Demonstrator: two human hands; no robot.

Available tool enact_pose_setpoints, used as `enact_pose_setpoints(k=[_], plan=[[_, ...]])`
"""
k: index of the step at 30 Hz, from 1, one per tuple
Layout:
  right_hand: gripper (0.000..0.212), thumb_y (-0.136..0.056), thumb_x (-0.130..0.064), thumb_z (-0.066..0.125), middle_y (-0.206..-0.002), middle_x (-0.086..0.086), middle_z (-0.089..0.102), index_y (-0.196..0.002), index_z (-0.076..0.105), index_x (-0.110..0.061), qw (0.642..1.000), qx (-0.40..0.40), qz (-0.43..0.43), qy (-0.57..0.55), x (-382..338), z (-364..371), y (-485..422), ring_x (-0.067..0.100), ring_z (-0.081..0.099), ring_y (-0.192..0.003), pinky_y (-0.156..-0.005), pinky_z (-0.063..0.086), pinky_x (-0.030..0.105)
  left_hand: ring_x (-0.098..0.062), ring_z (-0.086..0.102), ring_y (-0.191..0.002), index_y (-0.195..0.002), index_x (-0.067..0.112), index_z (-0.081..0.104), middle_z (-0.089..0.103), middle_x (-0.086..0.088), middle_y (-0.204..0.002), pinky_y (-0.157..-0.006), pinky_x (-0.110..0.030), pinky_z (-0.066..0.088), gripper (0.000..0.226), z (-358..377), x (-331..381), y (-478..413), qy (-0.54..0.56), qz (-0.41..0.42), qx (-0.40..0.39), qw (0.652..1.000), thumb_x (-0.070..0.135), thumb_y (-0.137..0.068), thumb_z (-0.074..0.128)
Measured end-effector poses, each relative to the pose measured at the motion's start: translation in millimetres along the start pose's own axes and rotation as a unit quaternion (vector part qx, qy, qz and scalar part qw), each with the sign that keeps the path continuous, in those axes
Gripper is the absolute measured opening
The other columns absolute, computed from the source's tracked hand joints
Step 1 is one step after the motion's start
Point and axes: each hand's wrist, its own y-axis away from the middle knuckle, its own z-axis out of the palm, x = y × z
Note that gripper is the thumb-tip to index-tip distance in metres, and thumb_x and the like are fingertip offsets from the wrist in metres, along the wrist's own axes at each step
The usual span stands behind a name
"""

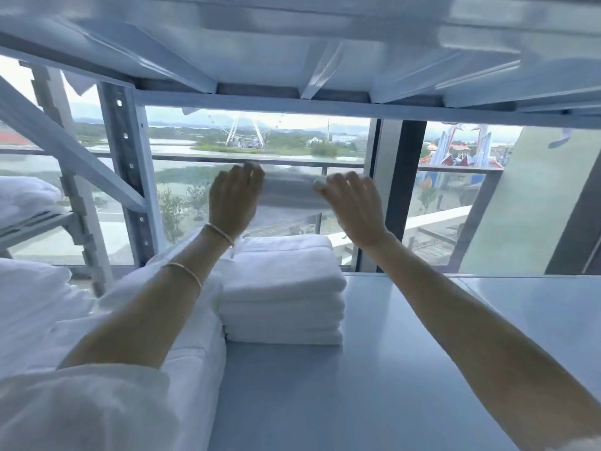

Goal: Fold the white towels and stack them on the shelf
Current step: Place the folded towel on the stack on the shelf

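A stack of folded white towels (283, 288) stands on the pale blue shelf board (390, 353), near its back edge. Above the stack hangs a motion-blurred, greyish folded towel (292, 190). My left hand (234, 200) grips its left end with fingers curled over the top. My right hand (351, 206) holds its right end. Both forearms reach forward over the shelf. A second, lower pile of white towels (195, 359) lies to the left of the stack, partly hidden by my left arm.
The underside of the upper shelf (292, 43) hangs close overhead. A perforated metal upright (130, 177) and a diagonal brace stand at the left. More white linen (32, 304) is heaped at far left, another towel (26, 196) on a side shelf. A window lies behind.
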Motion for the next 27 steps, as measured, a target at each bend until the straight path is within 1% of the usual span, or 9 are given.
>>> enact_pose_setpoints(k=[4, 6, 8, 13, 20, 22, 24, 25, 27], plan=[[0.063, -0.062, 0.002, 0.068, -0.092, 0.006, 0.061, -0.113, 0.044, -0.026, 0.963, -0.207, 0.033, -0.171, -52.7, 18.9, 101.4, 0.029, 0.059, -0.081, -0.056, 0.053, 0.04, -0.019, 0.051, -0.038, -0.075, 0.012, 0.06, 0.051, -0.002, -0.051, -0.034, -0.02, 0.038, 0.042, 17.5, 31.2, 105.2, 0.09, 0.054, -0.22, 0.97, 0.006, -0.041, 0.085], [0.063, -0.069, -0.001, 0.072, -0.106, 0.011, 0.058, -0.121, 0.046, -0.023, 0.91, -0.288, 0.135, -0.267, -60.8, 15.3, 116.2, 0.034, 0.054, -0.095, -0.062, 0.054, 0.048, -0.018, 0.05, -0.035, -0.074, 0.013, 0.061, 0.05, 0.0, -0.048, -0.033, -0.018, 0.035, 0.046, 17.2, 34.1, 120.4, 0.1, 0.034, -0.262, 0.959, 0.005, -0.036, 0.085], [0.056, -0.077, -0.002, 0.068, -0.116, 0.015, 0.054, -0.128, 0.049, -0.018, 0.876, -0.341, 0.168, -0.298, -57.3, 18.7, 109.2, 0.037, 0.049, -0.105, -0.078, 0.05, 0.051, -0.017, 0.049, -0.032, -0.069, 0.015, 0.061, 0.048, 0.002, -0.043, -0.033, -0.016, 0.033, 0.043, 13.3, 33.1, 111.4, 0.089, 0.01, -0.255, 0.963, 0.006, -0.034, 0.086], [0.056, -0.071, 0.0, 0.067, -0.114, 0.018, 0.056, -0.124, 0.054, -0.014, 0.841, -0.335, 0.22, -0.362, -58.9, 24.3, 90.4, 0.035, 0.052, -0.105, -0.089, 0.044, 0.043, -0.019, 0.05, -0.03, -0.065, 0.015, 0.064, 0.048, 0.002, -0.04, -0.032, -0.017, 0.033, 0.039, 10.9, 22.9, 98.6, 0.062, -0.047, -0.229, 0.97, -0.006, -0.036, 0.078], [0.051, -0.067, 0.01, 0.063, -0.109, 0.018, 0.06, -0.115, 0.061, -0.007, 0.847, -0.3, 0.19, -0.396, -62.5, 20.6, 96.1, 0.034, 0.055, -0.103, -0.091, 0.044, 0.039, -0.018, 0.054, -0.035, -0.064, 0.019, 0.065, 0.055, 0.002, -0.044, -0.035, -0.016, 0.034, 0.037, 17.4, 19.4, 124.1, 0.063, -0.028, -0.312, 0.948, 0.014, -0.034, 0.085], [0.057, -0.07, 0.015, 0.057, -0.12, 0.013, 0.058, -0.122, 0.058, -0.009, 0.796, -0.304, 0.248, -0.46, -55.5, 7.6, 99.7, 0.02, 0.052, -0.108, -0.093, 0.04, 0.024, -0.017, 0.059, -0.043, -0.069, 0.02, 0.064, 0.059, 0.002, -0.051, -0.039, -0.018, 0.038, 0.032, 10.5, 21.2, 121.7, 0.046, -0.031, -0.317, 0.947, 0.015, -0.044, 0.084], [0.062, -0.076, 0.017, 0.051, -0.126, 0.006, 0.055, -0.127, 0.053, -0.018, 0.688, -0.344, 0.336, -0.544, -41.3, -7.5, 106.2, 0.011, 0.052, -0.111, -0.089, 0.043, 0.018, -0.02, 0.067, -0.071, -0.089, 0.02, 0.06, 0.067, 0.001, -0.077, -0.053, -0.023, 0.043, 0.02, 3.2, 21.9, 117.4, 0.038, -0.047, -0.347, 0.936, 0.01, -0.073, 0.067], [0.059, -0.081, 0.016, 0.049, -0.128, 0.004, 0.055, -0.127, 0.052, -0.021, 0.639, -0.352, 0.37, -0.576, -32.9, -13.4, 109.7, 0.01, 0.052, -0.115, -0.092, 0.045, 0.019, -0.023, 0.067, -0.084, -0.097, 0.019, 0.057, 0.067, -0.001, -0.088, -0.059, -0.026, 0.041, 0.022, 1.2, 21.9, 114.3, 0.035, -0.059, -0.368, 0.927, 0.005, -0.081, 0.056], [0.052, -0.087, 0.012, 0.047, -0.131, 0.004, 0.055, -0.127, 0.052, -0.02, 0.59, -0.35, 0.425, -0.591, -17.0, -21.0, 114.2, 0.013, 0.051, -0.122, -0.099, 0.045, 0.029, -0.027, 0.064, -0.095, -0.103, 0.019, 0.057, 0.065, -0.005, -0.098, -0.066, -0.029, 0.042, 0.031, -0.8, 18.7, 105.3, 0.05, -0.1, -0.395, 0.912, -0.001, -0.082, 0.049]])
